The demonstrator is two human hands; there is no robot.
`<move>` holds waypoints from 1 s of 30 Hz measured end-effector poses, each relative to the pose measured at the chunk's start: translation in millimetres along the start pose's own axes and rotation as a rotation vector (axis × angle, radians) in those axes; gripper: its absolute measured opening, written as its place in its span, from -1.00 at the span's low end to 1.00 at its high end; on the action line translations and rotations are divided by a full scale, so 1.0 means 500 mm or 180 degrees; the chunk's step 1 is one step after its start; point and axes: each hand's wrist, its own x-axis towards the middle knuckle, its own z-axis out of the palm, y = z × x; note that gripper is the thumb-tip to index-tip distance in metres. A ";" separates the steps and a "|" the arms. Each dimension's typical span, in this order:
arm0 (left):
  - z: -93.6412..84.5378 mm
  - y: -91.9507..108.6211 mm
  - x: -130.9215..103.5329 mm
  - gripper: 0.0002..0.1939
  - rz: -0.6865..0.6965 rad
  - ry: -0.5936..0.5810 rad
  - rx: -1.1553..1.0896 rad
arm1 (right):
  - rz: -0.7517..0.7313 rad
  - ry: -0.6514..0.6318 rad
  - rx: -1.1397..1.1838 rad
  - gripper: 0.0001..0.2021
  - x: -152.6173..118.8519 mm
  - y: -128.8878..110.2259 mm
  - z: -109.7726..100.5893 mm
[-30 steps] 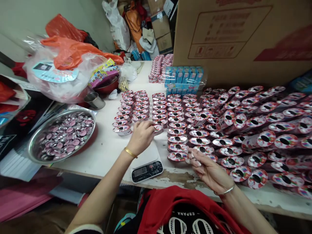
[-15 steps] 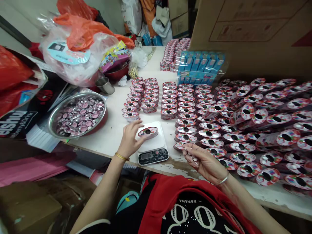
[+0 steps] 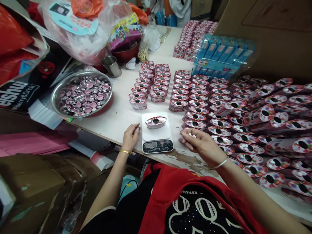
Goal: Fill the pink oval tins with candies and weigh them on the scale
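Observation:
A small oval tin [image 3: 156, 122] with a red printed rim and a dark round hole sits on the white plate of a kitchen scale [image 3: 157, 136]. A few white pellets lie on the left of its top. My left hand [image 3: 130, 137] rests on the table at the scale's left side, apart from the tin, its fingers loosely bent and holding nothing. To the right of the scale, my right hand [image 3: 201, 143] is closed around several small white pellets [image 3: 191, 134], candy-like in look, some showing between thumb and fingers. The scale's display digits are too faint to read.
Rows of similar oval tins [image 3: 195, 117] crowd the right side and run behind the scale. At left stands a steel bowl [image 3: 110, 97] full of small pink-and-silver caps. Behind are a metal cup [image 3: 112, 66], plastic bags [image 3: 90, 42] and a blue candy pack [image 3: 212, 61].
My left hand has let go of the tin and moved back to the scale's left side. The tin stays on the scale. My right hand still holds the pellets. The view has shifted.

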 end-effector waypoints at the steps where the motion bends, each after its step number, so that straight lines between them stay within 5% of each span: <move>1: 0.001 -0.001 0.001 -0.69 0.0026 0.0004 0.0025 | -0.0087 -0.0064 -0.0128 -0.66 0.011 -0.008 0.006; 11: 0.003 -0.005 -0.001 -0.69 -0.0013 0.0011 -0.0051 | -0.1327 -0.0457 -0.2693 -0.92 0.147 -0.087 0.103; 18: -0.001 -0.002 -0.002 -0.70 0.0005 -0.0021 -0.0043 | -0.1302 -0.0724 -0.3880 -0.90 0.193 -0.088 0.132; 26: 0.004 -0.006 0.002 -0.72 0.0017 -0.0018 -0.0019 | -0.1343 -0.0727 -0.3669 -0.86 0.195 -0.099 0.140; 30: 0.004 -0.009 0.000 -0.73 0.0043 0.0034 -0.0066 | -0.0938 -0.0660 -0.2078 -0.97 0.177 -0.116 0.108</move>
